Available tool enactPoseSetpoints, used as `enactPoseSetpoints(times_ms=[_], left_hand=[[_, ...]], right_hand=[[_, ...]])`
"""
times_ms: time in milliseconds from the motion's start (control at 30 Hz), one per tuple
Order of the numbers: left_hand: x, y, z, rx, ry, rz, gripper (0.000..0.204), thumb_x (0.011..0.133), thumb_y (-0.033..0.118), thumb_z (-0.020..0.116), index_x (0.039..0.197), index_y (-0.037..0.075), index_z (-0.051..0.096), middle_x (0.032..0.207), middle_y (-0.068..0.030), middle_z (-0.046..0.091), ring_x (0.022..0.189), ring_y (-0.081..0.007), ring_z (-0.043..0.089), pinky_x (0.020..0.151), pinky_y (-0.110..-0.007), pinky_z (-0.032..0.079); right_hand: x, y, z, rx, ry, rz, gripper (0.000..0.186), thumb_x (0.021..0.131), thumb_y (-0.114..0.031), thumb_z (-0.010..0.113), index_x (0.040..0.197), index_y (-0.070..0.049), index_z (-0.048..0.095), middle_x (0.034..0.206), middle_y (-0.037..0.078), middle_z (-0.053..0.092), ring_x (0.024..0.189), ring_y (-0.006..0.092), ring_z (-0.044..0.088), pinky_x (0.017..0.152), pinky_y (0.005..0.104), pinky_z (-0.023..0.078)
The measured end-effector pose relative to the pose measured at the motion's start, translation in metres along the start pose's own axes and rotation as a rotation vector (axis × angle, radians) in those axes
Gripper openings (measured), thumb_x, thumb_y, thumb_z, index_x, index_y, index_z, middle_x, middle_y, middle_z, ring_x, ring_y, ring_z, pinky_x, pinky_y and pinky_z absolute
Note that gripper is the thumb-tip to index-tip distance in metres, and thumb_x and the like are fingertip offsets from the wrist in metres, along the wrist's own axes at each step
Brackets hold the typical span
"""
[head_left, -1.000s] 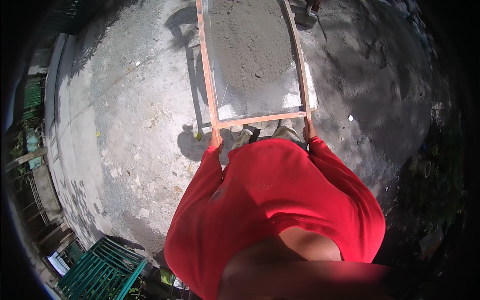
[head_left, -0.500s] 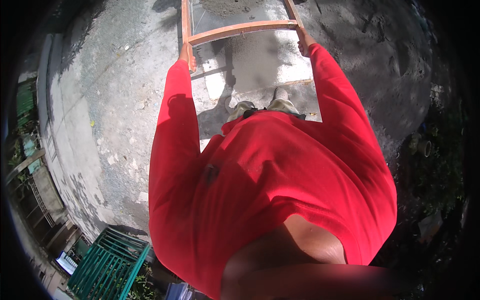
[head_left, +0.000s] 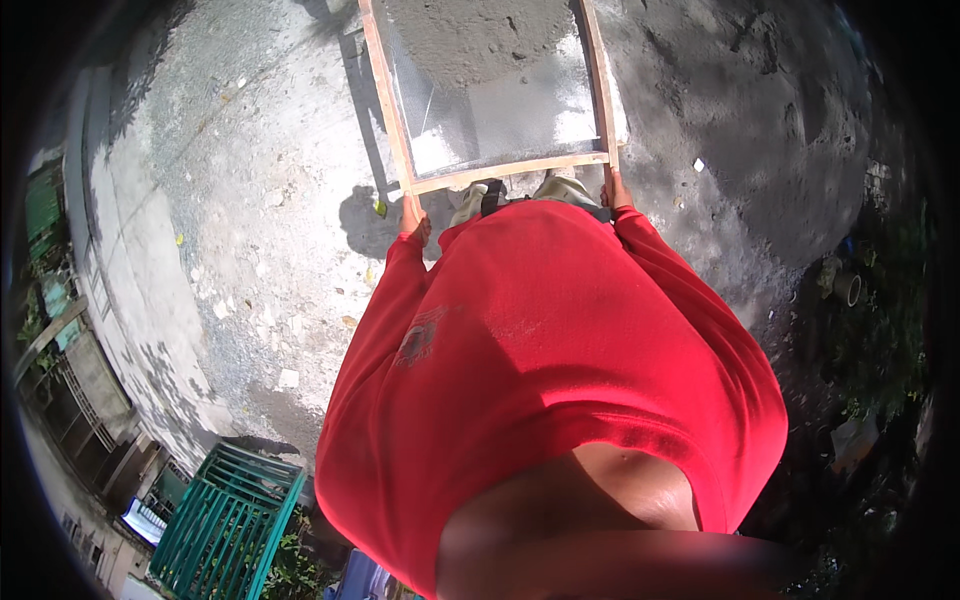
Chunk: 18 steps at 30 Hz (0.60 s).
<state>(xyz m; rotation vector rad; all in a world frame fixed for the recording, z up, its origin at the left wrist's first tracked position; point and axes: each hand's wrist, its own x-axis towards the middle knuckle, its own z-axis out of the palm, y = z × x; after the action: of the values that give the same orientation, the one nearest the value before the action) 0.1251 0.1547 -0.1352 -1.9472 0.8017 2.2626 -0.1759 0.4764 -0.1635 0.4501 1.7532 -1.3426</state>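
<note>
Two hands hold one wooden sieve frame with wire mesh, out in front of the person over the grey concrete ground. One left hand grips the near left corner tight. One right hand grips the near right corner tight. One green metal gate stands low on the left.

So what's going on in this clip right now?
A person in a red long-sleeved shirt stands on rough concrete ground in bright sun, holding a wooden-framed mesh screen out in front. The left hand grips the frame's near left corner, the right hand the near right corner. Grey sand or cement lies on the mesh. A green metal gate or crate sits behind, to the person's left.
</note>
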Motion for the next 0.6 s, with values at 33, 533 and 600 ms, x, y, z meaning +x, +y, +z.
enactPoseSetpoints(times_ms=[33,533,600], left_hand=[[0.002,0.010,0.002,-0.004,-0.006,0.007,0.066,0.057,0.077,0.034,0.052,0.011,0.034,0.039,-0.0003,0.029,0.029,-0.0143,0.027,0.029,-0.027,0.022],[-0.005,0.132,0.040,0.211,-0.031,0.112,0.065,0.059,0.076,0.032,0.054,0.011,0.033,0.040,-0.0014,0.030,0.032,-0.0147,0.031,0.033,-0.029,0.028],[0.008,0.074,0.022,0.145,-0.037,0.113,0.061,0.065,0.072,0.031,0.053,0.013,0.035,0.040,-0.0005,0.031,0.031,-0.0141,0.033,0.032,-0.027,0.029]], right_hand=[[0.002,-0.009,0.005,0.018,0.023,-0.017,0.057,0.066,-0.065,0.044,0.056,-0.009,0.045,0.043,0.000,0.037,0.034,0.0125,0.034,0.034,0.0255,0.026],[0.033,-0.137,0.047,-0.030,-0.062,0.091,0.064,0.059,-0.070,0.046,0.065,-0.006,0.045,0.046,-0.001,0.033,0.036,0.0112,0.031,0.033,0.0247,0.024],[0.034,-0.079,0.023,-0.051,-0.069,0.044,0.060,0.061,-0.071,0.042,0.063,-0.011,0.041,0.047,-0.001,0.034,0.038,0.0126,0.032,0.037,0.0264,0.026]])
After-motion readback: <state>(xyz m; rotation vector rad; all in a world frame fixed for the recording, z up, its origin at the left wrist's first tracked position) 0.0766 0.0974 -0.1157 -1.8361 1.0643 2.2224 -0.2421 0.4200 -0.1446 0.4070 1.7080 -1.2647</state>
